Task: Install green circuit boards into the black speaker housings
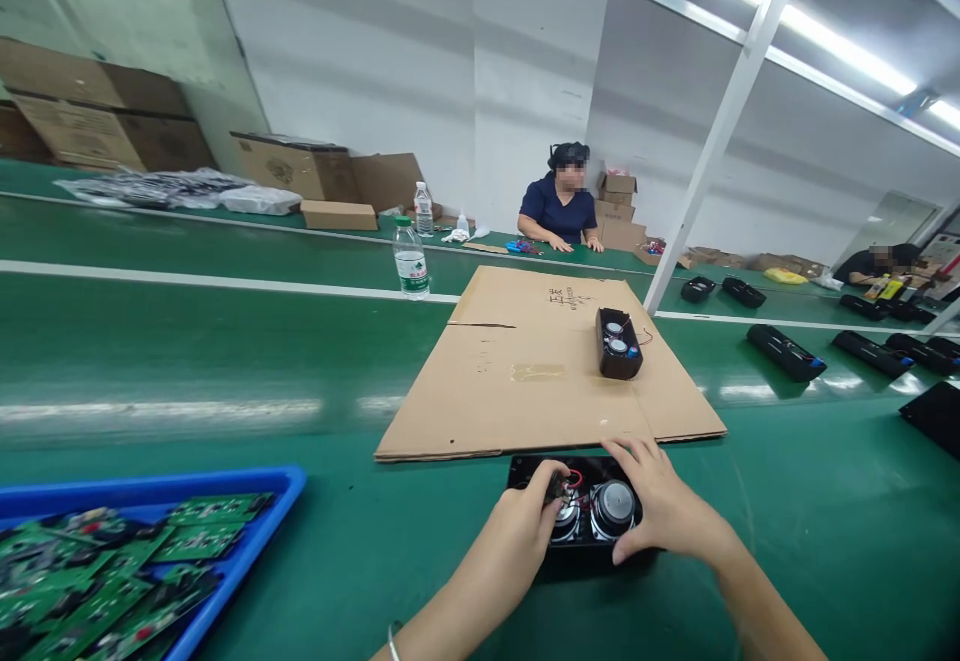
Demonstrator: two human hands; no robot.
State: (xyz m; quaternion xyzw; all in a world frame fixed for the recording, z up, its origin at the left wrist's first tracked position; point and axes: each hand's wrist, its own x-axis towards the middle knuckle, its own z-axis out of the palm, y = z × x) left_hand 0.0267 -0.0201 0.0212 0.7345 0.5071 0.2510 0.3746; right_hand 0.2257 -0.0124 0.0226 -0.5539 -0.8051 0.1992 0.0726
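Observation:
A black speaker box lies open on the green bench before me, with two round speaker drivers inside and thin red wires at the left one. My left hand is over the box's left part, thumb and fingers closed in a pinch around a small dark piece beside the wires; its kind cannot be made out. With thumb at the near side and fingers at the far side, my right hand grips the right end of the box.
A blue tray of green circuit boards stands at left. Beyond the box lies a cardboard sheet carrying another open speaker box. A water bottle, several black housings and a co-worker are farther off.

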